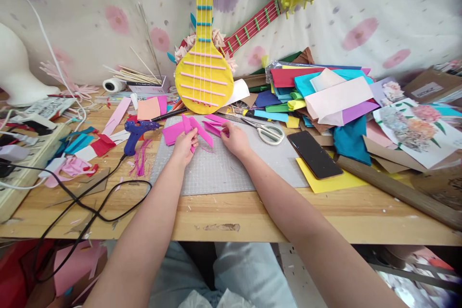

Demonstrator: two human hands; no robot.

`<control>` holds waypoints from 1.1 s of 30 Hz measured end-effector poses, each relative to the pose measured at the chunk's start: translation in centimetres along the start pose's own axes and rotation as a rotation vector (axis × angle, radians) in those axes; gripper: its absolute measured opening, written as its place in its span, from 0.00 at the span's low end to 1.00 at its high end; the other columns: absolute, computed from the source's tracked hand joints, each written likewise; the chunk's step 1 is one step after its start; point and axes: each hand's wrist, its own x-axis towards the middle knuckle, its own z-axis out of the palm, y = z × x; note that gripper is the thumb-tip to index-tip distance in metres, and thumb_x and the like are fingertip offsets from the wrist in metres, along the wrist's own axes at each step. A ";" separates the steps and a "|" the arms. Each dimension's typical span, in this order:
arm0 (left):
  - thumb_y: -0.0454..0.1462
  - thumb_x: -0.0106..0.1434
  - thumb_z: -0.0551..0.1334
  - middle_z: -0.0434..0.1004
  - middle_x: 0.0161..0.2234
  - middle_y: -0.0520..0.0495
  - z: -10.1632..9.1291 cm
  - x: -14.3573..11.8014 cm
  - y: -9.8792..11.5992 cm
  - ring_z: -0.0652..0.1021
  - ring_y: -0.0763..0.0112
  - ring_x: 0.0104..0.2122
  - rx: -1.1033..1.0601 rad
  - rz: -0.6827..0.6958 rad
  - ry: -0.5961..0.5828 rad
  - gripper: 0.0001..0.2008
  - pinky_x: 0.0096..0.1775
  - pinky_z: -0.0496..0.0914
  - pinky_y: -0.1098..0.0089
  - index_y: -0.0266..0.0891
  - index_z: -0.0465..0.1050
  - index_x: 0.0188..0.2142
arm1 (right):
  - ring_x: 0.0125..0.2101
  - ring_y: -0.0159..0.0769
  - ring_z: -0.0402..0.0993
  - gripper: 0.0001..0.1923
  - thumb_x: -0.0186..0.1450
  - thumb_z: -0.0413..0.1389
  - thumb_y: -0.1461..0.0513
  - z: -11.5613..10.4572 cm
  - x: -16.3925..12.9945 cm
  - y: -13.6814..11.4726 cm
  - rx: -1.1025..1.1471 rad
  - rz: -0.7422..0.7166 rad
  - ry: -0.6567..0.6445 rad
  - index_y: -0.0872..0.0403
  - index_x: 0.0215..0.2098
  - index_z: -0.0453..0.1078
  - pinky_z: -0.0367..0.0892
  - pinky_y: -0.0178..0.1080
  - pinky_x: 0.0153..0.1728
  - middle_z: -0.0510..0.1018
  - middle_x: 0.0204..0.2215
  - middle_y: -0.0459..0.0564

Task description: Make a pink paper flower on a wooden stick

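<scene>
Pink foam strips [197, 130], pointed, overlapping

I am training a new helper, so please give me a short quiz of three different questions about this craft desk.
1. True or false: the left hand holds a pink foam strip.
2. Which tool lies just right of the right hand? A) scissors B) a hammer C) a stapler
3. Fill in: the black phone lies partly on a ______ sheet.

Key:
1. True. The grip is closed on a strip over the grey cutting mat.
2. A. The scissors lie at the mat's far edge. The blue glue gun is to the left.
3. Yellow.
</scene>
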 end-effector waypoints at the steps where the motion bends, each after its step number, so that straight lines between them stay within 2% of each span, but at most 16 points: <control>1: 0.33 0.49 0.64 0.59 0.17 0.58 0.0 0.0 0.0 0.57 0.88 0.14 -0.006 -0.017 -0.031 0.08 0.17 0.51 0.81 0.34 0.63 0.25 | 0.34 0.36 0.71 0.10 0.59 0.49 0.63 -0.1 0.0 0.1 0.069 0.043 0.008 0.53 0.40 0.65 0.63 0.39 0.37 0.76 0.32 0.49; 4: 0.33 0.47 0.65 0.62 0.20 0.56 0.0 -0.1 -0.1 0.60 0.87 0.16 -0.021 -0.065 -0.122 0.09 0.18 0.53 0.81 0.34 0.65 0.27 | 0.29 0.33 0.71 0.08 0.57 0.50 0.62 -0.1 0.1 0.7 0.310 0.151 0.001 0.52 0.36 0.64 0.64 0.38 0.34 0.75 0.27 0.45; 7: 0.33 0.46 0.66 0.64 0.22 0.55 0.4 -0.3 -0.4 0.62 0.86 0.18 -0.020 -0.081 -0.139 0.11 0.18 0.54 0.81 0.34 0.66 0.28 | 0.25 0.31 0.70 0.09 0.55 0.51 0.61 0.1 0.2 1.1 0.626 0.227 -0.079 0.52 0.35 0.61 0.65 0.37 0.30 0.73 0.23 0.43; 10: 0.33 0.46 0.66 0.64 0.23 0.54 0.9 -0.7 -0.5 0.63 0.86 0.19 -0.040 -0.093 -0.163 0.11 0.18 0.54 0.82 0.34 0.66 0.29 | 0.23 0.29 0.68 0.11 0.52 0.53 0.61 0.5 0.2 1.1 0.807 0.197 -0.141 0.51 0.34 0.58 0.64 0.34 0.27 0.71 0.24 0.42; 13: 0.34 0.46 0.67 0.64 0.23 0.54 1.3 -0.9 -0.7 0.64 0.85 0.20 -0.071 -0.110 -0.203 0.11 0.19 0.53 0.82 0.33 0.67 0.28 | 0.26 0.27 0.66 0.11 0.49 0.55 0.62 0.8 -0.1 0.8 0.778 0.069 -0.139 0.52 0.29 0.59 0.62 0.32 0.27 0.71 0.28 0.43; 15: 0.33 0.45 0.67 0.64 0.23 0.55 1.4 -0.8 -0.9 0.65 0.85 0.20 -0.068 -0.091 -0.177 0.11 0.19 0.52 0.81 0.33 0.67 0.27 | 0.26 0.27 0.65 0.06 0.50 0.53 0.63 0.8 -0.2 0.5 0.757 0.033 -0.165 0.53 0.28 0.61 0.62 0.32 0.27 0.70 0.29 0.43; 19: 0.33 0.46 0.65 0.63 0.20 0.54 1.5 -0.4 -1.7 0.64 0.83 0.20 0.119 0.031 -0.015 0.07 0.19 0.52 0.78 0.33 0.67 0.24 | 0.24 0.27 0.65 0.08 0.53 0.46 0.64 0.3 -0.4 0.1 0.840 0.113 -0.325 0.55 0.28 0.65 0.63 0.33 0.28 0.71 0.26 0.45; 21: 0.33 0.48 0.64 0.63 0.18 0.55 1.5 -0.3 -2.2 0.63 0.83 0.19 0.240 0.084 0.011 0.06 0.20 0.52 0.77 0.33 0.68 0.23 | 0.27 0.29 0.67 0.09 0.55 0.45 0.62 0.0 -0.5 0.0 0.910 0.144 -0.373 0.55 0.28 0.66 0.64 0.33 0.29 0.71 0.26 0.46; 25: 0.35 0.50 0.63 0.62 0.17 0.55 1.5 -0.3 -2.8 0.63 0.81 0.19 0.382 0.151 -0.003 0.05 0.21 0.54 0.76 0.34 0.69 0.24 | 0.24 0.27 0.64 0.11 0.54 0.53 0.54 0.1 -0.5 0.1 0.864 0.121 -0.349 0.55 0.25 0.65 0.61 0.33 0.28 0.69 0.22 0.44; 29: 0.36 0.52 0.61 0.64 0.19 0.54 1.4 -0.2 -2.9 0.63 0.81 0.19 0.376 0.165 -0.003 0.05 0.23 0.57 0.76 0.35 0.70 0.28 | 0.21 0.25 0.59 0.15 0.51 0.57 0.52 0.3 -0.4 0.4 0.786 0.120 -0.303 0.55 0.22 0.63 0.57 0.33 0.26 0.66 0.19 0.41; 33: 0.33 0.50 0.62 0.67 0.22 0.55 1.2 -0.1 -2.8 0.65 0.82 0.20 0.380 0.213 -0.002 0.11 0.24 0.59 0.77 0.37 0.70 0.36 | 0.22 0.26 0.60 0.16 0.49 0.59 0.52 -0.4 -0.5 0.1 0.868 0.154 -0.380 0.55 0.23 0.63 0.58 0.33 0.26 0.67 0.19 0.41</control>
